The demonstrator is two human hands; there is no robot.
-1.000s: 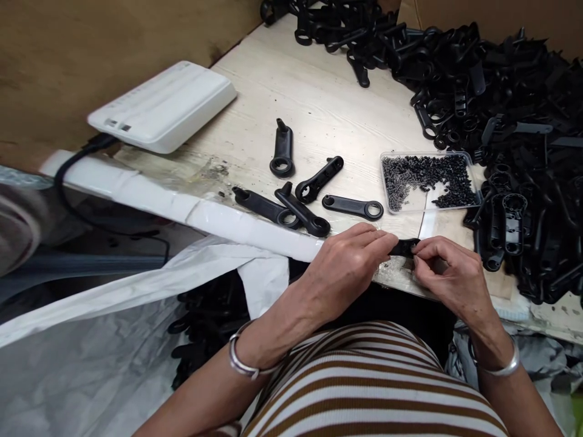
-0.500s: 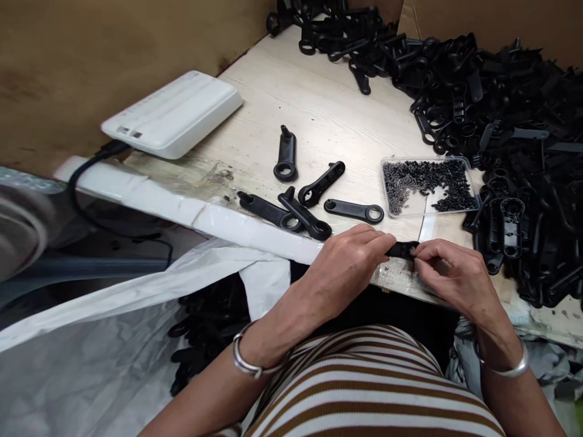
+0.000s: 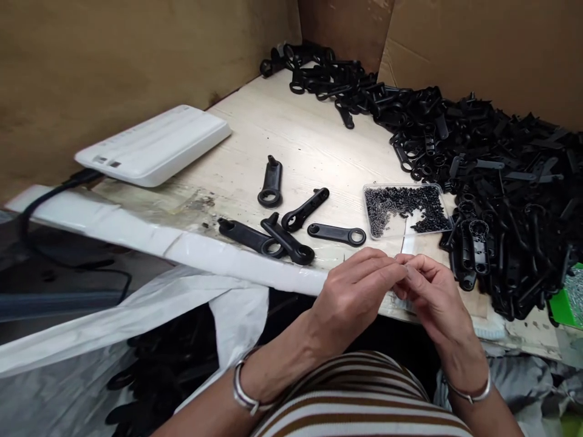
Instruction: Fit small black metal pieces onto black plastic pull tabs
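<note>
My left hand [image 3: 357, 297] and my right hand [image 3: 435, 297] meet at the table's front edge, fingertips pressed together. Half a second ago a black plastic crank arm showed between them; the fingers now hide it almost entirely. The left fingers are closed around its place. My right thumb and fingers are pinched, and whatever small thing they hold cannot be made out. Just beyond the hands stands a clear plastic box [image 3: 367, 213] with tiny black pieces [image 3: 430, 209] and small metal pieces [image 3: 378, 215]. A loose crank arm [image 3: 336, 233] lies left of the box.
More crank arms [image 3: 272, 182] lie on the table [image 3: 237, 158]. A large heap of black parts [image 3: 510, 182] covers the right and back. At left sits a white device [image 3: 155, 145] with a black cable [image 3: 59, 182]. Cardboard walls [image 3: 478, 54] stand behind.
The right hand has closed in against the left, and the crank arm between them has gone out of sight. The whole view has shifted, so the table appears lower and further left.
</note>
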